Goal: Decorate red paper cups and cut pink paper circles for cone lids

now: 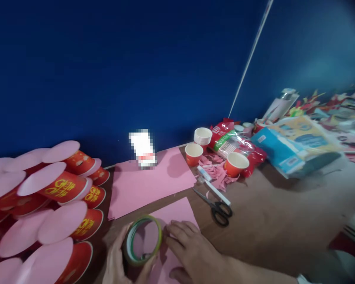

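Note:
My left hand (116, 257) grips a wide roll of tape (159, 236), yellow-green outside with a pale green inner ring. The roll is tilted over a pink paper sheet (180, 211) near the table's front edge. My right hand (195, 250) lies on that sheet just right of the roll, palm down with its fingers stretched forward and holding nothing I can see. Whether its fingertips touch the roll I cannot tell. Black-handled scissors (220, 212) and a white capped pen-like stick (217, 191) lie beyond my right hand.
Red paper cups with pink discs (62, 223) crowd the left side. A pink paper stack (148, 185) lies behind, below a blurred-out bright object (144, 150). At right are loose cups (236, 165), pink scraps (220, 175), a red cup package (225, 138) and a blue-yellow bag (296, 142).

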{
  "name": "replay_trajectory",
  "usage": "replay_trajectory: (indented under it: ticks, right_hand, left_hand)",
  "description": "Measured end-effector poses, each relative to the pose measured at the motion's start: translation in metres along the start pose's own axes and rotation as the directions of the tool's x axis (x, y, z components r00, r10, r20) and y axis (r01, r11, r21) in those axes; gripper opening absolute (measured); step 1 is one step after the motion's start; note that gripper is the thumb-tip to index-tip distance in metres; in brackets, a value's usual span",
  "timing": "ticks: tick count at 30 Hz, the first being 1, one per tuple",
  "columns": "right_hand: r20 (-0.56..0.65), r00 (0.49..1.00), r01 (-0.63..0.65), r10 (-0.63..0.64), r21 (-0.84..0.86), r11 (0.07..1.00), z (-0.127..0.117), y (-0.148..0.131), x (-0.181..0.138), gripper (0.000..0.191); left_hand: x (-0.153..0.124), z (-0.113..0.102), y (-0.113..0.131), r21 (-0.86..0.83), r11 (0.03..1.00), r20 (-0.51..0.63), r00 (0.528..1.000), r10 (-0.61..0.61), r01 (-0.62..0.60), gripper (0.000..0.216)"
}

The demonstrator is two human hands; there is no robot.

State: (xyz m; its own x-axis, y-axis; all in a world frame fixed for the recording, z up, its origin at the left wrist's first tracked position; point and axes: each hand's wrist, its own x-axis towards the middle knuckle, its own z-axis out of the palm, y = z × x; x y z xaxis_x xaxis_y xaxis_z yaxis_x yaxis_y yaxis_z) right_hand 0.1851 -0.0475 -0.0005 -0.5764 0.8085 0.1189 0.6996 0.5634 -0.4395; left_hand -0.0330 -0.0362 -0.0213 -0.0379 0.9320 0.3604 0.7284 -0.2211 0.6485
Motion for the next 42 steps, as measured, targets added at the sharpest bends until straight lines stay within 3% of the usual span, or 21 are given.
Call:
replay_trajectory:
  ticks: [3, 7, 10, 14, 17, 32, 38, 42]
  right_hand:
    - [0.029, 1.0, -0.016, 0.013, 0.106, 0.994, -0.022, -0.01, -0.004, 0.068]
    - [-0.047, 0.999, -0.017, 0.022, 0.114, 0.993, -0.051, -0.005, -0.01, 0.056]
    - [-0.152, 0.967, -0.207, 0.203, -0.013, 0.978, -0.075, 0.017, -0.017, 0.039]
    - [-0.226, 0.849, -0.52, 0.478, -0.197, 0.831, -0.098, 0.055, -0.028, 0.025]
    - [-0.224, 0.803, -0.595, 0.552, -0.267, 0.758, -0.1, 0.072, -0.034, 0.021]
    - [-0.236, 0.781, -0.624, 0.579, -0.337, 0.705, -0.095, 0.078, -0.043, 0.021]
    - [-0.304, 0.815, -0.566, 0.493, -0.236, 0.79, -0.094, 0.067, -0.046, 0.029]
    - [-0.275, 0.886, -0.41, 0.373, -0.09, 0.907, -0.094, 0.046, -0.038, 0.025]
  left_hand:
    - [0.001, -0.002, -0.004, 0.005, 0.998, 0.035, 0.998, 0.059, -0.06, 0.08]
    - [0.003, -0.003, -0.006, -0.008, 0.999, 0.065, 0.997, 0.035, -0.034, 0.082]
    - [0.004, -0.005, -0.002, -0.052, 0.998, 0.069, 0.997, 0.037, -0.033, 0.08]
    - [0.004, -0.007, 0.004, -0.081, 0.996, 0.059, 0.997, 0.045, -0.04, 0.078]
    - [0.003, -0.008, 0.006, -0.07, 0.996, 0.043, 0.997, 0.059, -0.056, 0.077]
    - [0.001, -0.006, 0.004, -0.096, 0.994, 0.043, 0.997, 0.062, -0.058, 0.077]
    - [-0.002, -0.009, 0.009, -0.082, 0.993, 0.039, 0.996, 0.085, -0.082, 0.073]
    - [-0.002, -0.012, 0.012, -0.087, 0.991, 0.043, 0.994, 0.102, -0.098, 0.072]
